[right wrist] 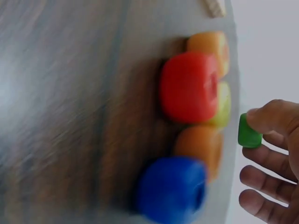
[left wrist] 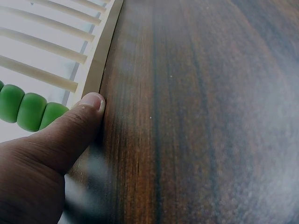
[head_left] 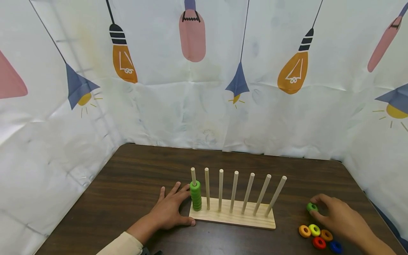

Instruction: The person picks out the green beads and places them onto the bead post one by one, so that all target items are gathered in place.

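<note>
Nearest the head camera, five loose rings lie in a cluster on the dark wooden bench (head_left: 134, 177): an orange ring (head_left: 304, 231), a yellow ring (head_left: 314, 230), a darker orange ring (head_left: 326, 234), a red ring (head_left: 319, 242) and a blue ring (head_left: 335, 246). Just beyond them the right hand (head_left: 341, 216) pinches a green ring (head_left: 312, 207) between thumb and fingertips, the other fingers curled loosely beneath it. Across the bench the left hand (head_left: 170, 210) lies flat with fingers straight, its thumb (left wrist: 86, 109) pressed against the near left corner of the wooden peg board (head_left: 232, 216). Seven upright pegs rise from that board; only the leftmost peg (head_left: 193, 176) carries anything, a stack of green rings (head_left: 196, 195) reaching most of the way up, while the other six stand bare between the two hands. Behind the bench hangs a white curtain (head_left: 204, 106) printed with lamps and bulbs. Only the left wrist view shows the thumbnail touching the board's edge; the right wrist view, blurred, shows the green ring held clear of the cluster.
</note>
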`<move>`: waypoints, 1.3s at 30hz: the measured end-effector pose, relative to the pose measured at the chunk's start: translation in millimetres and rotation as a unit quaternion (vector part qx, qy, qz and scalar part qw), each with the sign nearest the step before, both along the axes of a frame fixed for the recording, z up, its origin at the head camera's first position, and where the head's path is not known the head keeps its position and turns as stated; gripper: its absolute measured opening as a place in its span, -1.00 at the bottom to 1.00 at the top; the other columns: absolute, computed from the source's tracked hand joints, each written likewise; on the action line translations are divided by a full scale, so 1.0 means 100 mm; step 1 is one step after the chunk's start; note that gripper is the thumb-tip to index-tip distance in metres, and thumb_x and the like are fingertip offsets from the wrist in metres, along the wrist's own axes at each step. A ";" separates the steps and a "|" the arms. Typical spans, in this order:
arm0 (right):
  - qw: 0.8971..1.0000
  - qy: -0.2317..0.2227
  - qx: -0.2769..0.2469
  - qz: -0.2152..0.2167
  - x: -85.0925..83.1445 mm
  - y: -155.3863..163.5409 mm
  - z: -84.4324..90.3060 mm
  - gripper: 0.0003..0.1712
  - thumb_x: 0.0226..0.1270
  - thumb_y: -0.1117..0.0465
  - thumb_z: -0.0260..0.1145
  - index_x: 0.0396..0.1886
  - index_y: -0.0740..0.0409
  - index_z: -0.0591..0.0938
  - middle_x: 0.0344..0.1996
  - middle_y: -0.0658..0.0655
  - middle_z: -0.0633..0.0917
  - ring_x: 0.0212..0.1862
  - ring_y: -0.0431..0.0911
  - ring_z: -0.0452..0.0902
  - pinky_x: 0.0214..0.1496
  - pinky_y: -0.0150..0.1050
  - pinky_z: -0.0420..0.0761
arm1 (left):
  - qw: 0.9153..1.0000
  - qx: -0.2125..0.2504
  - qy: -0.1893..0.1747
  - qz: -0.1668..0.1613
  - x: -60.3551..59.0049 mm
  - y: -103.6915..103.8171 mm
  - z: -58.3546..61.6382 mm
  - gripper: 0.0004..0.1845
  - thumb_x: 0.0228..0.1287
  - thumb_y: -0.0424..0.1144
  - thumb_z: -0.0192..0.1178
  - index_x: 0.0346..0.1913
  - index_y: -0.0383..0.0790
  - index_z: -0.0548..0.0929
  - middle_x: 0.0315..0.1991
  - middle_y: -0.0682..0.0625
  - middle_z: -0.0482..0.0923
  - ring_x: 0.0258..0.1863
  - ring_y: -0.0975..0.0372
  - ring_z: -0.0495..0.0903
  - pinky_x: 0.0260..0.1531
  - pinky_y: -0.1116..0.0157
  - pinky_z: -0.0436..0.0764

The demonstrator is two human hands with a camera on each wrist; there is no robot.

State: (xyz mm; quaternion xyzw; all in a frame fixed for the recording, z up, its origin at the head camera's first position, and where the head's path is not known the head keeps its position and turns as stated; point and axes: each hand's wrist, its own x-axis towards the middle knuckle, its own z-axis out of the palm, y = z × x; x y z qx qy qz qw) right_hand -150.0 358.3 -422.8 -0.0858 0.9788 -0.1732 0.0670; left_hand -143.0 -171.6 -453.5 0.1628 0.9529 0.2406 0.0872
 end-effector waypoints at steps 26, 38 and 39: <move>0.960 0.261 -0.003 0.097 0.14 -0.56 0.72 -0.53 -0.03 0.14 0.71 -0.08 -0.15 0.73 -0.13 -0.13 0.71 -0.21 -0.18 0.61 -0.42 -0.28 0.57 | 1.000 0.009 0.006 -0.003 0.01 0.00 0.00 0.02 -0.02 0.35 0.51 0.52 0.08 0.41 0.59 -0.02 0.16 0.61 -0.12 -0.10 0.35 -0.44 -0.37; 0.939 0.315 -0.001 0.140 0.07 -0.65 1.01 -0.51 -0.06 0.17 0.70 -0.08 -0.17 0.75 -0.16 -0.19 0.71 -0.15 -0.11 0.65 -0.23 -0.20 0.64 | 1.000 0.005 0.012 -0.003 0.00 0.00 -0.01 0.01 -0.03 0.37 0.50 0.50 0.09 0.43 0.59 0.00 0.17 0.60 -0.12 -0.08 0.35 -0.45 -0.34; 0.936 0.320 -0.001 0.144 0.07 -0.67 1.03 -0.51 -0.06 0.17 0.70 -0.08 -0.18 0.75 -0.17 -0.20 0.71 -0.15 -0.14 0.65 -0.23 -0.24 0.63 | 1.000 0.005 0.012 -0.004 0.00 0.00 -0.01 0.01 -0.03 0.37 0.50 0.50 0.09 0.43 0.59 0.00 0.17 0.60 -0.12 -0.08 0.35 -0.45 -0.34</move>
